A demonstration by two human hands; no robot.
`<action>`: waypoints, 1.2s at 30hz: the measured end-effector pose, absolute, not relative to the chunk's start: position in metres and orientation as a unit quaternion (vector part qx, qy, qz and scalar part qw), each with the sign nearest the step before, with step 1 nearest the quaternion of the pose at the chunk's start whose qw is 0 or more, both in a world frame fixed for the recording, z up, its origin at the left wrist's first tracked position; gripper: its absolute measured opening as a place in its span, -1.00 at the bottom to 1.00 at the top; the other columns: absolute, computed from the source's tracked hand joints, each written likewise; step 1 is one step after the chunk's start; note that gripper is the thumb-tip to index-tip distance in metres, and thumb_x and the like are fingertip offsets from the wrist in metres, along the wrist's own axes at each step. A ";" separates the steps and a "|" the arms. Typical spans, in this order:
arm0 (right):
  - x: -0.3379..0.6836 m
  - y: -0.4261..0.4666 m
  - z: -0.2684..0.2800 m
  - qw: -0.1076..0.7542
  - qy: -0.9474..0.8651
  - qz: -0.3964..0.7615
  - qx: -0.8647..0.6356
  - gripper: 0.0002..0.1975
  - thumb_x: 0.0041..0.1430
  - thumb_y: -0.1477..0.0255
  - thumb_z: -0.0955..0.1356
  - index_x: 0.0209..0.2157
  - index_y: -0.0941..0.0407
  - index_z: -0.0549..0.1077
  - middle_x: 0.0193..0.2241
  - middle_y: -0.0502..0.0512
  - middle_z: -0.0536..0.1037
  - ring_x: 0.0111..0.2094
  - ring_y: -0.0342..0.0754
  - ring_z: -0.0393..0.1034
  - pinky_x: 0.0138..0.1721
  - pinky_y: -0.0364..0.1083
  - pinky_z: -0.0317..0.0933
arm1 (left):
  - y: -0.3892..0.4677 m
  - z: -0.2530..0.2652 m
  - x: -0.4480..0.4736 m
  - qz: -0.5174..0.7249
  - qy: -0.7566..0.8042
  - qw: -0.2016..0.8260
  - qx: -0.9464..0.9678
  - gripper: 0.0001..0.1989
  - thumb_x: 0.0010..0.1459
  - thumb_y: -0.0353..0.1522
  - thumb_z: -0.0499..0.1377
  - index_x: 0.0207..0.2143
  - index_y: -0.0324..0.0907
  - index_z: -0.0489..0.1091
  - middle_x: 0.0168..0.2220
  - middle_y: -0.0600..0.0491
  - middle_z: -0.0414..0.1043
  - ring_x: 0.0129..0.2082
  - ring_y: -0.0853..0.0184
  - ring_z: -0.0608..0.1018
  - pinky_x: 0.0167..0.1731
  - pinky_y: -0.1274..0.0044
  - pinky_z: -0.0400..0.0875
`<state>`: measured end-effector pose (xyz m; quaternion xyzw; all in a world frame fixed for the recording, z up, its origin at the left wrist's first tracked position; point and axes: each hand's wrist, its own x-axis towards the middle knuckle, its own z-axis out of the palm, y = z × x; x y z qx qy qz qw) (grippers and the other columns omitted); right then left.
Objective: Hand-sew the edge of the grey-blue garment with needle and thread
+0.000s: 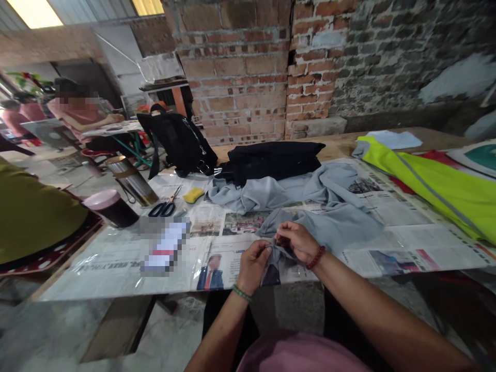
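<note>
A grey cloth garment (341, 227) lies crumpled over the near middle of the newspaper-covered table (112, 274). My left hand (253, 263) pinches a fold of it near the table's front edge, with a green bracelet on that wrist. Close beside it, my right hand (297, 240) has thumb and fingertips pressed together just above the cloth; whatever is between them is too small to make out. A red beaded bracelet circles the right wrist. More of the grey fabric stretches back toward a folded black garment (275, 157).
Scissors (165, 204), a yellow sponge (192, 195), a pink-lidded jar (112, 206), a metal flask (132, 181) and a blurred-out phone (165, 248) stand or lie at left. A black backpack (176, 139) sits behind. Right lies a neon-yellow garment (430, 186). A person (83, 113) sits further off.
</note>
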<state>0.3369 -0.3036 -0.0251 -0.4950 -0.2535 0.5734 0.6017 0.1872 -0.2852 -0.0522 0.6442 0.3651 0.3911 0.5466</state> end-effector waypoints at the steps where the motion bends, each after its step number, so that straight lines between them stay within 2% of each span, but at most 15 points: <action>1: 0.339 -0.303 -0.025 0.601 -0.250 0.573 -0.497 -0.74 -0.25 0.37 0.40 -0.51 0.19 0.28 -0.64 -0.02 0.42 -0.62 -0.23 0.26 -0.56 -0.22 0.09 | -0.285 -0.052 0.187 0.393 0.365 0.546 0.644 -0.84 0.00 -0.32 0.15 -0.39 -0.25 0.37 -0.52 0.12 0.30 -0.53 0.48 0.29 -0.51 0.65 0.20; 9: 0.345 -0.299 -0.019 0.585 -0.280 0.619 -0.443 -0.68 -0.13 0.31 0.40 -0.41 0.14 0.22 -0.59 -0.06 0.41 -0.49 -0.09 0.42 -0.65 -0.25 0.13 | -0.287 -0.046 0.187 0.371 0.390 0.557 0.633 -0.82 -0.02 -0.30 0.16 -0.39 -0.24 0.39 -0.57 0.13 0.26 -0.60 0.50 0.22 -0.61 0.66 0.12; 14: 0.347 -0.291 -0.012 0.604 -0.246 0.624 -0.432 -0.78 -0.06 0.42 0.37 -0.42 0.13 0.21 -0.62 -0.08 0.40 -0.52 -0.10 0.43 -0.52 -0.13 0.32 | -0.287 -0.046 0.187 0.376 0.398 0.561 0.621 -0.81 -0.05 -0.29 0.17 -0.40 -0.24 0.39 -0.57 0.13 0.26 -0.59 0.49 0.23 -0.60 0.65 0.12; 19: 0.358 -0.281 -0.002 0.647 -0.242 0.587 -0.423 -0.81 -0.06 0.46 0.36 -0.43 0.14 0.23 -0.62 -0.08 0.40 -0.58 -0.13 0.40 -0.49 -0.09 0.34 | -0.286 -0.046 0.188 0.370 0.409 0.575 0.604 -0.80 -0.06 -0.28 0.17 -0.40 -0.24 0.38 -0.60 0.16 0.23 -0.63 0.51 0.21 -0.63 0.67 0.10; 25: 0.368 -0.279 -0.002 0.670 -0.239 0.571 -0.409 -0.75 -0.12 0.41 0.40 -0.41 0.13 0.24 -0.60 -0.09 0.40 -0.56 -0.12 0.40 -0.47 -0.10 0.32 | -0.286 -0.047 0.187 0.371 0.405 0.587 0.595 -0.77 -0.06 -0.26 0.17 -0.39 -0.25 0.38 -0.58 0.14 0.24 -0.62 0.51 0.22 -0.64 0.67 0.11; 31: 0.382 -0.297 -0.016 0.672 -0.271 0.561 -0.401 -0.71 -0.13 0.35 0.42 -0.42 0.13 0.25 -0.58 -0.09 0.40 -0.54 -0.15 0.37 -0.42 -0.08 0.32 | -0.286 -0.045 0.185 0.384 0.392 0.546 0.633 -0.86 -0.06 -0.35 0.17 -0.42 -0.24 0.42 -0.52 0.10 0.36 -0.53 0.45 0.34 -0.52 0.63 0.22; 36: 0.398 -0.325 -0.033 0.625 -0.325 0.574 -0.419 -0.75 -0.03 0.31 0.38 -0.40 0.14 0.26 -0.57 -0.06 0.38 -0.55 -0.16 0.34 -0.45 -0.09 0.29 | -0.291 -0.037 0.185 0.343 0.273 0.484 0.758 -0.92 -0.05 -0.45 0.15 -0.48 -0.19 0.45 -0.43 0.04 0.47 -0.38 0.34 0.46 -0.33 0.53 0.28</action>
